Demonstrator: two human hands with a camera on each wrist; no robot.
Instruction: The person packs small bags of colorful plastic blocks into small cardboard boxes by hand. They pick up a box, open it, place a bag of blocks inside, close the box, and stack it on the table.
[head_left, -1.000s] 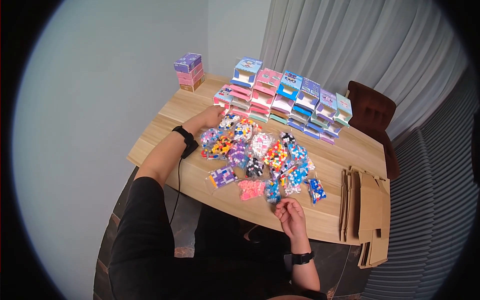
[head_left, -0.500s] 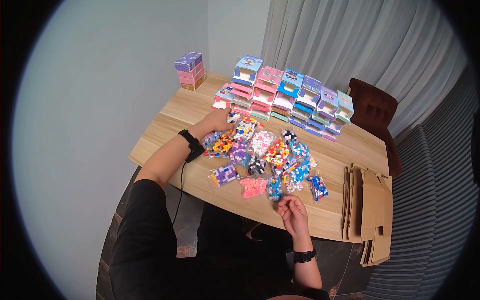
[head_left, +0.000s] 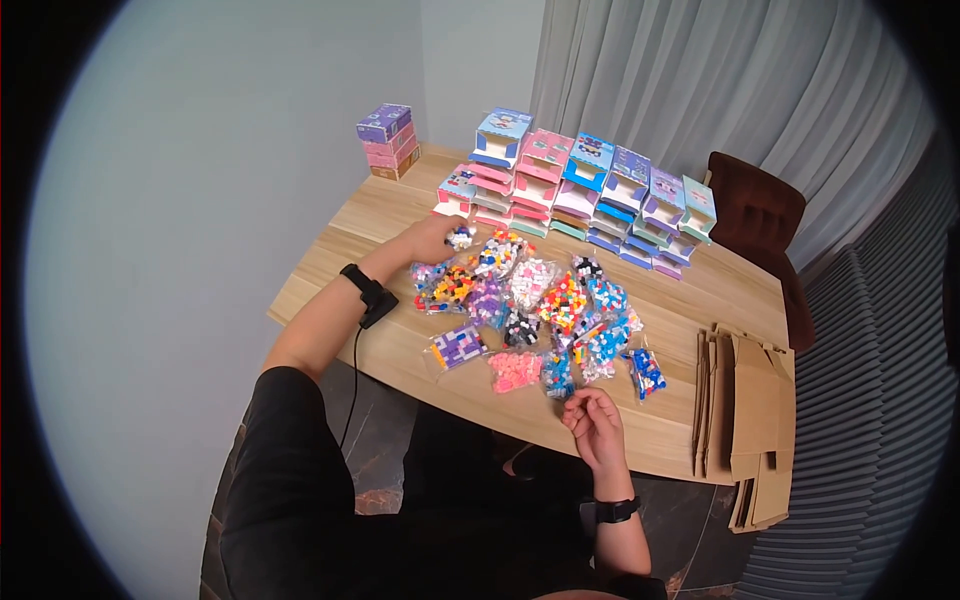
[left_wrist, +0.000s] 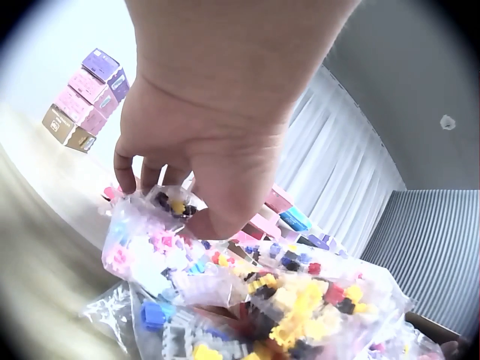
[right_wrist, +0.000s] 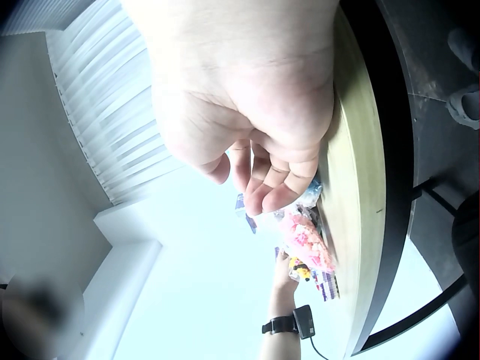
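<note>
My left hand (head_left: 428,240) pinches a clear bag of small blocks (head_left: 460,238) at the back left of the pile, just in front of the open boxes. In the left wrist view the fingers of the left hand (left_wrist: 202,157) bend down over a bag with black and yellow pieces (left_wrist: 176,204). My right hand (head_left: 598,428) hangs palm up with loosely curled fingers at the table's front edge, holding nothing, near a blue bag (head_left: 558,374). In the right wrist view a pink bag (right_wrist: 306,241) lies beyond the right hand (right_wrist: 255,127).
Stacked open boxes (head_left: 540,165) line the back of the table (head_left: 350,250). Closed boxes (head_left: 390,140) are piled at the back left. Flattened cardboard (head_left: 755,410) lies at the right edge, with a brown chair (head_left: 755,210) behind. A black cable (head_left: 353,385) hangs from the left wrist.
My left hand has moved from beside the front of the boxes to the bag, which has shifted slightly. The view has moved a little; the right hand keeps its pose.
</note>
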